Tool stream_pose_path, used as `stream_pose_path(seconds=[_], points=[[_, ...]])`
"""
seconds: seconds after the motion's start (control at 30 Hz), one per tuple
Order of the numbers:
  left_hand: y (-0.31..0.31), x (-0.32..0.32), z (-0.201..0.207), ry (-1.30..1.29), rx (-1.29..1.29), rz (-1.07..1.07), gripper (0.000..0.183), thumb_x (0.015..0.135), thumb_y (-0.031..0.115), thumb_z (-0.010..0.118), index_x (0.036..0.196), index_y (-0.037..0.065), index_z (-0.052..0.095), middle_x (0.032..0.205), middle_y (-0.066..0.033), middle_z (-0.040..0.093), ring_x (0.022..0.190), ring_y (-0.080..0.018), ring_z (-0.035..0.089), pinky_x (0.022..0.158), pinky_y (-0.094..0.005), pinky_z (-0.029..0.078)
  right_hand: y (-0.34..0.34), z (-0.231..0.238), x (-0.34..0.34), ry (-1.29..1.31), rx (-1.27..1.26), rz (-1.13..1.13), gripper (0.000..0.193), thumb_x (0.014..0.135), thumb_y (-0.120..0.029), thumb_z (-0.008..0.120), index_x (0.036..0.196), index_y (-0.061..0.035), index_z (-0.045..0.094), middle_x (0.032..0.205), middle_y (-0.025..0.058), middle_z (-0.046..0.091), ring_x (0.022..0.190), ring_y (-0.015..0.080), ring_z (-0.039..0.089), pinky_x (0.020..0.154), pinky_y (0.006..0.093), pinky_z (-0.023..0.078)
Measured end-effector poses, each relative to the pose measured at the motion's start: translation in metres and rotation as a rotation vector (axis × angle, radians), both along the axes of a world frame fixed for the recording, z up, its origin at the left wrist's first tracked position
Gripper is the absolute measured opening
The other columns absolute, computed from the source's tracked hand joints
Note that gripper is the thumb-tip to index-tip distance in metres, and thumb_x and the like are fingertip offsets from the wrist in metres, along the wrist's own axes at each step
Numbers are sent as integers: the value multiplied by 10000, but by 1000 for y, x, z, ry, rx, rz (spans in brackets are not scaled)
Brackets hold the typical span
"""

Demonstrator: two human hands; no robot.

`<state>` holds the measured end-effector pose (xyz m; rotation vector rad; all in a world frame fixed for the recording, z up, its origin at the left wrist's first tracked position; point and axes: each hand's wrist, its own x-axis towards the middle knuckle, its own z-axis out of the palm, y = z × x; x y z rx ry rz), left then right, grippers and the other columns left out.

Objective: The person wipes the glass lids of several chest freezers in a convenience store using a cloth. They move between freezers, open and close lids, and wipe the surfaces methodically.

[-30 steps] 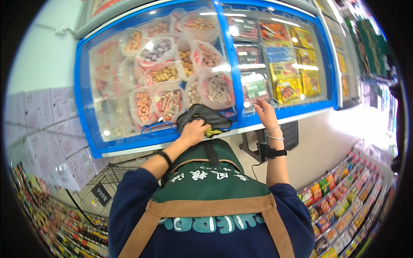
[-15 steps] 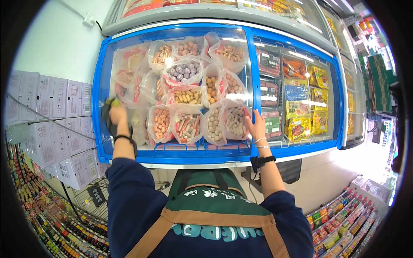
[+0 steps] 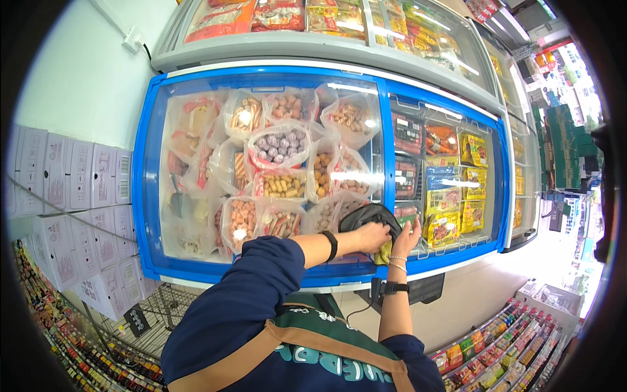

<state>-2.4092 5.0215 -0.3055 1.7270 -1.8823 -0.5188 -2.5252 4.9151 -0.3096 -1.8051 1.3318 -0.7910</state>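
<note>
My left hand (image 3: 373, 236) reaches across to the right and is closed on a dark grey cloth (image 3: 356, 217) with a yellow-green part. The cloth lies bunched over the glass lid beside the blue middle bar (image 3: 390, 140) of a chest freezer. Just right of it, my right hand (image 3: 406, 238) is close to the cloth and the bar, fingers stretched up and apart. Under the glass sit several clear bags of loose frozen food, among them purple balls (image 3: 279, 145) and pinkish cubes (image 3: 239, 221).
Yellow packets (image 3: 443, 227) and dark trays lie in the freezer's right section. A grey freezer (image 3: 274, 49) stands behind. White cartons (image 3: 59, 238) are stacked at the left, above a wire rack (image 3: 171, 304). Shelves of packaged goods (image 3: 506, 346) are at the lower right.
My left hand has swept the cloth from the freezer's left edge to the middle bar, beside my right hand. The right hand has shifted slightly to the right; the view has tilted.
</note>
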Motion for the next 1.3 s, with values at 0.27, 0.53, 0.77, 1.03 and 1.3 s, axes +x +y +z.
stream_pose_path(seconds=[0.27, 0.53, 0.77, 1.03, 1.3], points=[[-6, 316, -10, -347, 104, 1010, 224, 884, 222, 538, 1009, 54, 617, 917, -184, 615, 765, -319, 681, 604, -423, 566, 0, -17, 45, 427, -365, 371, 530, 910, -256, 623, 1337, 26, 487, 1372, 258, 479, 1273, 417, 439, 1078, 463, 337], [376, 411, -20, -639, 375, 1651, 272, 863, 260, 612, 1107, 146, 652, 969, -185, 595, 931, -392, 597, 681, -507, 495, 17, -19, 74, 541, -507, 471, 629, 884, -293, 613, 1404, -6, 404, 1484, 252, 337, 1289, 445, 386, 1072, 520, 312], [499, 463, -86, -798, 198, 1886, 461, 855, 250, 661, 1297, 142, 586, 1096, -251, 553, 1041, -389, 543, 878, -471, 442, 19, -15, 77, 578, -444, 477, 642, 880, -274, 593, 1418, 1, 375, 1493, 253, 313, 1295, 460, 360, 1068, 560, 292], [268, 578, -68, -433, 417, 1542, 434, 925, 467, 484, 1272, 232, 595, 1372, -143, 503, 1295, -343, 431, 949, -567, 422, 17, -9, 77, 571, -381, 501, 679, 858, -229, 610, 1436, 7, 343, 1501, 271, 287, 1331, 456, 324, 1088, 574, 259], [-59, 404, -48, -545, -28, 1059, 472, 918, 357, 554, 1331, 132, 516, 1340, -238, 455, 1308, -430, 371, 995, -615, 341, 16, -8, 79, 583, -409, 482, 660, 840, -218, 633, 1401, 20, 380, 1464, 289, 324, 1308, 459, 358, 1071, 552, 301]])
